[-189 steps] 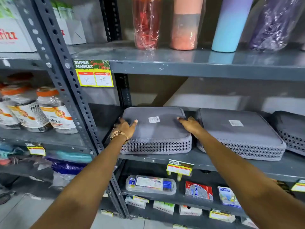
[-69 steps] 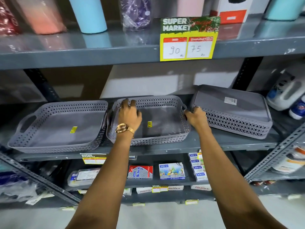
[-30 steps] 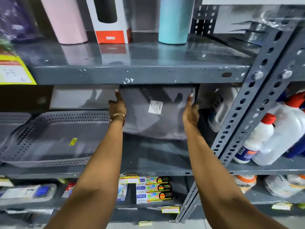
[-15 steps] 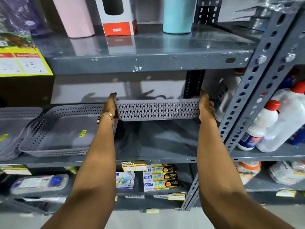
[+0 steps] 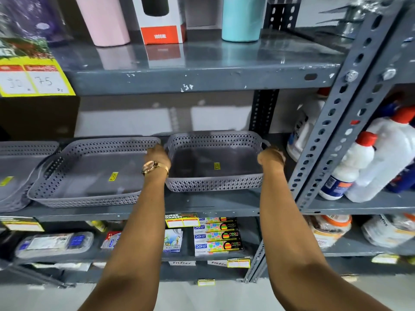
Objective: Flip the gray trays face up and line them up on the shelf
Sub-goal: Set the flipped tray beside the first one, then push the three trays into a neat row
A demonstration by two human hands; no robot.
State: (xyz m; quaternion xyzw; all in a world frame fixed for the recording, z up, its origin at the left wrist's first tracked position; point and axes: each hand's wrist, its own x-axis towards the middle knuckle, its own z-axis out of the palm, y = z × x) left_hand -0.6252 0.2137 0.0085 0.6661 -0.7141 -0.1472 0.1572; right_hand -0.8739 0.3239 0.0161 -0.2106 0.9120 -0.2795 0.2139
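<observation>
Three gray perforated trays stand face up in a row on the gray shelf (image 5: 213,205). The right tray (image 5: 213,184) has a small yellow sticker on its floor. My left hand (image 5: 158,156), with a gold watch on the wrist, grips its left rim. My right hand (image 5: 270,156) grips its right rim by the handle. The tray's near wall is close to the shelf's front edge. The middle tray (image 5: 89,198) lies just left of it, its rim touching my left hand. The left tray (image 5: 13,167) is cut off by the frame's edge.
A slotted gray upright (image 5: 336,131) rises right of the tray, with white bottles (image 5: 350,167) behind it. Tumblers and a boxed bottle (image 5: 161,23) stand on the shelf above. A yellow price tag (image 5: 33,79) hangs top left. Crayon boxes (image 5: 216,236) sit below.
The third tray went from upside down and tilted up in both hands to face up. It now sits low at the shelf beside the middle tray. Both hands still grip its sides.
</observation>
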